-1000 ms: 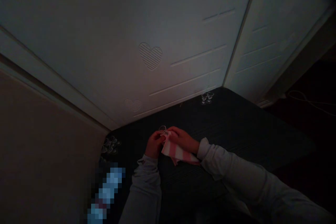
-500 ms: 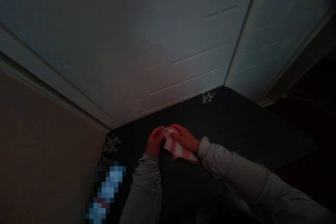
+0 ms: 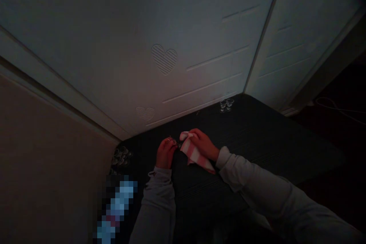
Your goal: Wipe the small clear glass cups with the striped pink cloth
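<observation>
Shifted slightly toward twelve o'clock over the dark bench (image 3: 263,141), the right hand (image 3: 203,143) pinches a striped cloth (image 3: 196,155), likely soft and light. At its nine o'clock, the left hand (image 3: 165,153) has fingers pinching a small glass (image 3: 175,143) (probably slippery, fragile), best held gently by the bowl.

A long, plain grey fabric left sleeve (image 3: 157,207) and matching right sleeve (image 3: 265,187) are worn, creased into soft folds and ended by rumpled cuffs (image 3: 223,156), beyond which the left hand (image 3: 166,153) and right hand (image 3: 205,145) are uncovered.
</observation>
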The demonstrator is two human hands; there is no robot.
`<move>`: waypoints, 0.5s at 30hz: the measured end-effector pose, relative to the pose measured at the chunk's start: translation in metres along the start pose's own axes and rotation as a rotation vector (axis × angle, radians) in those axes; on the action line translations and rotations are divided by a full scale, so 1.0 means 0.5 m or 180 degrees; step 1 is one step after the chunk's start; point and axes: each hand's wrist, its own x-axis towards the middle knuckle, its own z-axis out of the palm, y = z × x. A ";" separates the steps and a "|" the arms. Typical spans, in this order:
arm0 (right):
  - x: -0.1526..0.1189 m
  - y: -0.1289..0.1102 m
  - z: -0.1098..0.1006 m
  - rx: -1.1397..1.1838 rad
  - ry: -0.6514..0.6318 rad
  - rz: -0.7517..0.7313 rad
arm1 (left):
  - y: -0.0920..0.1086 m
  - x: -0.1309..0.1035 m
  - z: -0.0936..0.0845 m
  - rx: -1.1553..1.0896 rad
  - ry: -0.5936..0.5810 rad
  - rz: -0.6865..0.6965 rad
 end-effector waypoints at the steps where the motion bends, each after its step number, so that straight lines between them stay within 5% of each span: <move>1: 0.003 0.000 -0.003 0.0029 0.0099 0.0020 | -0.001 0.002 -0.003 -0.0025 0.0027 0.0026; 6: 0.018 0.001 -0.021 0.0128 0.0509 0.0069 | -0.006 0.011 -0.016 0.0155 0.0201 0.0216; 15: 0.039 0.013 -0.047 -0.0060 0.0987 -0.0083 | -0.007 0.001 -0.012 0.1967 -0.0099 0.0604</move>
